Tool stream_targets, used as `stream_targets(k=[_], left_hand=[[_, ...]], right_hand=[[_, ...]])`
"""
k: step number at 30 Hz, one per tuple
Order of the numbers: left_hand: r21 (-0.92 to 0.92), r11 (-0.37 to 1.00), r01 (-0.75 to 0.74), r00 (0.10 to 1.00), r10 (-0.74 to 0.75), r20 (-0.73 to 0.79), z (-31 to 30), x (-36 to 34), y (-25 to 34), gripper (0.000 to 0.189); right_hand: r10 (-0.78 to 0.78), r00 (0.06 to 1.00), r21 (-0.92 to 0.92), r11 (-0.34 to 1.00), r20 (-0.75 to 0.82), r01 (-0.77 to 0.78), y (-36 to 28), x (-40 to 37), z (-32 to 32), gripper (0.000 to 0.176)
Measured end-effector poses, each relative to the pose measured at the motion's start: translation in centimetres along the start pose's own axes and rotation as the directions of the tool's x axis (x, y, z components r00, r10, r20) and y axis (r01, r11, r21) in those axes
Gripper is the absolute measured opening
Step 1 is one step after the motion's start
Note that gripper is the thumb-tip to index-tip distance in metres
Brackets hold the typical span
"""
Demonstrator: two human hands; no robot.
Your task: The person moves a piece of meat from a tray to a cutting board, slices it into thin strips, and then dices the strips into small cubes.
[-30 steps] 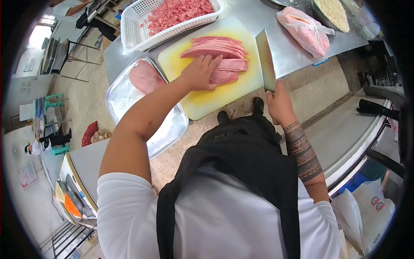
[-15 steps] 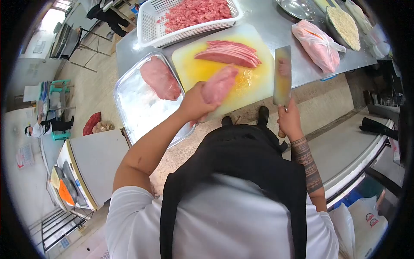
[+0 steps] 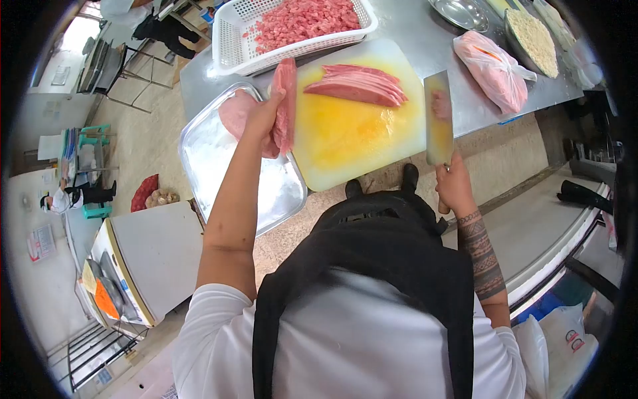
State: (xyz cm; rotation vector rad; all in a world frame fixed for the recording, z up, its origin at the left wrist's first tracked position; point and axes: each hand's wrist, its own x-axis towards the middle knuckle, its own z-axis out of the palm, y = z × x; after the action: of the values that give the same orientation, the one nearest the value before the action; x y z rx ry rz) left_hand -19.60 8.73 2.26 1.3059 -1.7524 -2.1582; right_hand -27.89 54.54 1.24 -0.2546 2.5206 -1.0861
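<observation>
My left hand [image 3: 263, 121] grips a thick slab of raw meat [image 3: 286, 100], held on edge over the left side of the cutting board [image 3: 352, 153]. Partly hidden behind that hand, another piece of raw meat [image 3: 234, 112] lies in the metal tray [image 3: 222, 179]. Long strips of sliced meat [image 3: 355, 86] rest together on the board, whose middle is stained yellow. In my right hand [image 3: 454, 186] is a cleaver [image 3: 438, 120], its broad blade pointing away from me beside the board's right edge.
A white perforated basket [image 3: 229, 50] of diced meat stands behind the board. To the right are a tied plastic bag of meat [image 3: 492, 70], a metal bowl [image 3: 460, 14] and a bowl of pale crumbs [image 3: 531, 43]. Two people are in the background at left.
My left hand has carried the slab from the middle of the board leftward and away from me, turning it on edge. The cleaver stays at about the same place in my right hand.
</observation>
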Motion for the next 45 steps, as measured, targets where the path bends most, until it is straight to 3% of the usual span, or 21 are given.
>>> stream_targets(k=[3, 5, 6, 7, 8, 10, 14, 17, 20, 26, 29, 32, 35, 38, 41, 45], left_hand=[[0.232, 0.973, -0.012, 0.982, 0.054, -0.178, 0.9, -1.1, 1.6, 0.071], [0.331, 0.944, -0.016, 0.989, 0.064, -0.135, -0.7, 1.2, 0.4, 0.073], [0.578, 0.802, -0.153, 0.926, 0.320, -0.199, -0.2, 1.1, 0.1, 0.072], [0.786, 0.576, -0.224, 0.805, 0.564, -0.183, 0.5, 1.0, -0.4, 0.071], [0.930, 0.295, -0.219, 0.641, 0.762, -0.091, 1.3, 1.1, -0.7, 0.070], [0.867, 0.128, -0.482, 0.603, 0.766, 0.222, 4.0, 0.1, 1.5, 0.073], [0.558, -0.123, -0.821, 0.374, 0.622, 0.688, 10.1, 2.5, 2.6, 0.079], [0.482, -0.134, -0.866, 0.385, 0.434, 0.814, 13.8, 6.2, 4.1, 0.083], [0.548, -0.166, -0.820, 0.528, 0.153, 0.836, 16.1, 6.7, 6.4, 0.081], [0.530, -0.030, -0.847, 0.524, 0.117, 0.844, 16.2, 8.2, 6.3, 0.083], [0.539, -0.135, -0.831, 0.550, -0.058, 0.833, 17.6, 9.5, 7.3, 0.083], [0.537, -0.141, -0.832, 0.554, -0.147, 0.819, 18.5, 10.3, 7.6, 0.088], [0.577, 0.037, -0.816, 0.570, -0.117, 0.813, 18.2, 8.0, 8.2, 0.096], [0.511, -0.020, -0.859, 0.501, 0.170, 0.849, 16.4, 8.9, 5.5, 0.106], [0.522, -0.040, -0.852, 0.511, 0.158, 0.845, 16.1, 8.2, 5.6, 0.106], [0.541, -0.150, -0.828, 0.546, 0.006, 0.838, 17.7, 7.9, 6.3, 0.107]], right_hand=[[0.039, 0.999, -0.001, 0.999, 0.005, -0.039, -1.0, -0.2, -0.3, 0.027], [0.020, 1.000, 0.010, 1.000, -0.008, -0.019, -0.9, -0.3, 0.0, 0.027], [0.009, 1.000, 0.015, 1.000, -0.017, -0.008, -0.9, -0.3, 0.0, 0.026], [0.016, 1.000, 0.017, 1.000, -0.011, -0.015, -1.1, -0.3, 0.0, 0.026], [0.023, 1.000, 0.019, 1.000, -0.005, -0.023, -1.3, -0.3, 0.0, 0.026], [-0.005, 1.000, -0.023, 1.000, -0.021, 0.005, -1.4, -0.4, 0.0, 0.025], [-0.064, 0.997, -0.099, 0.993, -0.038, 0.060, -1.7, -0.5, -0.2, 0.027], [-0.052, 0.998, -0.112, 0.993, -0.029, 0.048, -2.1, -0.6, -0.2, 0.028], [-0.067, 0.997, -0.118, 0.991, -0.034, 0.062, -2.0, -0.6, 0.0, 0.028], [0.043, 0.999, -0.133, 0.990, -0.009, -0.044, -2.8, -0.7, -0.2, 0.029], [0.040, 0.999, -0.109, 0.993, -0.013, -0.041, -2.6, -0.6, -0.4, 0.027], [-0.001, 1.000, -0.083, 0.997, -0.020, -0.001, -2.6, -0.3, -0.6, 0.026], [-0.003, 1.000, -0.104, 0.995, -0.016, 0.001, -2.8, -0.3, -0.7, 0.027], [-0.018, 0.999, -0.100, 0.995, -0.034, 0.014, -2.6, -0.2, -0.5, 0.029], [-0.006, 1.000, -0.087, 0.996, -0.016, 0.004, -3.2, -0.2, -0.7, 0.031], [0.013, 0.999, -0.153, 0.988, 0.029, -0.009, -3.5, 0.4, -0.9, 0.032]])
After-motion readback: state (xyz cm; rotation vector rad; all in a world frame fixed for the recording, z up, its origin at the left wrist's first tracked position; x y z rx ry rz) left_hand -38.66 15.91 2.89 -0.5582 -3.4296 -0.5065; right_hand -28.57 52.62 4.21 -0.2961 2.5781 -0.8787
